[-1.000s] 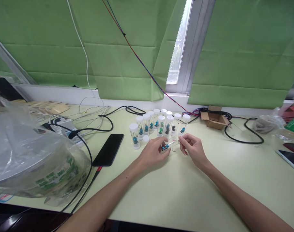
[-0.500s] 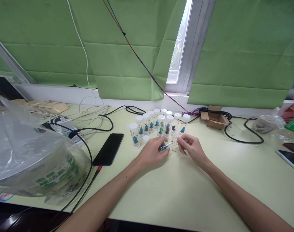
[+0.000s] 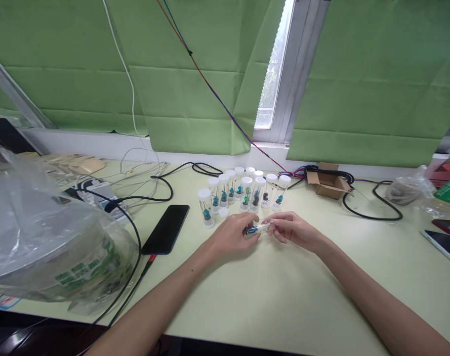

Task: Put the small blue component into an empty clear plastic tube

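My left hand (image 3: 234, 233) and my right hand (image 3: 291, 230) meet over the pale green table (image 3: 269, 296), both pinched on one small clear vial (image 3: 257, 228) that lies sideways with a blue part inside. The left fingers grip its lower end, the right fingertips its upper end. Just behind the hands stands a cluster of several upright clear vials with white caps (image 3: 243, 190), each with a small blue or green part inside. A loose white cap (image 3: 224, 212) lies by the cluster's left side.
A black phone (image 3: 166, 228) lies left of the hands, with black cables (image 3: 136, 232) running past it. A large clear plastic bag (image 3: 43, 237) fills the left. A small cardboard box (image 3: 327, 182) and a coiled cable (image 3: 373, 205) sit at the back right; another phone (image 3: 445, 243) is far right.
My right hand has moved left and down towards the left hand, closing the gap, and the vial now lies flatter between the two hands.
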Demonstrator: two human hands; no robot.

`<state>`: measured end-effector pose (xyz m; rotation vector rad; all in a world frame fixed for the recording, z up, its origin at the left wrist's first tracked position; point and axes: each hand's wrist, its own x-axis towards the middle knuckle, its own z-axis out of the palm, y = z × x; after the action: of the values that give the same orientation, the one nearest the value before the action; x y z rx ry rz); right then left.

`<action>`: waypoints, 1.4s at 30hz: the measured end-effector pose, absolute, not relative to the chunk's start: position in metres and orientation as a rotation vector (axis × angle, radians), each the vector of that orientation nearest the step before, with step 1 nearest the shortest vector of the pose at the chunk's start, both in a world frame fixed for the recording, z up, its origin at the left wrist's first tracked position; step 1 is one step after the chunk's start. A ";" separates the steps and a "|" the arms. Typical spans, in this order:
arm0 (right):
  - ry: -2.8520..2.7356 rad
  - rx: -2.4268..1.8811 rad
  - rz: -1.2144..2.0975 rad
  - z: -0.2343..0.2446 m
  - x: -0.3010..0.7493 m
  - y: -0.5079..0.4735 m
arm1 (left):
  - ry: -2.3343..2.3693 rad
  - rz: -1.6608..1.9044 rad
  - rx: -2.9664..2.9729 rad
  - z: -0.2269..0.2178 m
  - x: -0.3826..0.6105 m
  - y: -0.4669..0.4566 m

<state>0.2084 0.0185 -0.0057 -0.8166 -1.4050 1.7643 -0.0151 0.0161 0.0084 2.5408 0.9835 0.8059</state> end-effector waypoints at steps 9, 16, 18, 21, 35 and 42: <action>-1.393 -0.807 1.778 -0.011 0.208 0.018 | 0.992 0.761 2.555 0.010 -0.015 0.014; -1.410 -0.824 1.738 -0.012 0.205 0.018 | 1.008 0.743 2.575 0.010 -0.015 0.014; -1.414 -0.831 1.732 -0.012 0.204 0.018 | 1.011 0.740 2.576 0.009 -0.015 0.014; -1.426 -0.843 1.721 -0.011 0.204 0.017 | 1.020 0.735 2.578 0.009 -0.015 0.013; -1.418 -0.930 1.687 -0.012 0.201 0.016 | 1.040 0.723 2.575 0.011 -0.013 0.009; -1.403 -0.950 1.689 -0.015 0.201 0.017 | 1.037 0.669 2.635 0.010 -0.013 0.009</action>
<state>0.2009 0.0175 -0.0151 -0.9497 -1.4033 1.6887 -0.0133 0.0090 0.0104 2.6355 1.0368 0.6694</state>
